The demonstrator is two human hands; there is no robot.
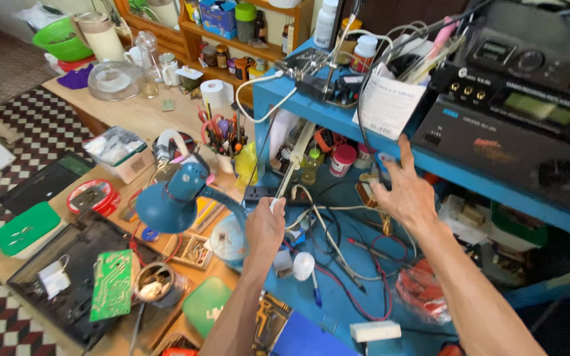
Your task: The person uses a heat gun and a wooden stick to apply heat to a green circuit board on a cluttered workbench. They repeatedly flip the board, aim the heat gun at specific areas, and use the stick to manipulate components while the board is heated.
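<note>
My left hand (264, 227) is closing around the lower end of a pale soldering iron (290, 173), whose slim body is slanting up toward one o'clock from my fist, its tip reaching under the blue shelf (338, 118). My right hand (407, 191) is spreading open, fingers apart and holding nothing, hovering just below the shelf edge, at three o'clock from my left hand and well apart from it. A tangle of white, red and black wires (338, 231) is lying between and beneath both hands, crowding the blue bench top. At nine o'clock from my left hand a blue desk lamp (173, 201) is leaning in close, its neck curving right beside my wrist. Past the lamp, at eleven o'clock, a cup of pens and tools (222, 135) is standing near a roll of white tissue (216, 95). At eight o'clock a green circuit board (113, 283) is lying on a black case. Black electronic units (516, 112) are sitting on the shelf at two o'clock from my right hand.
</note>
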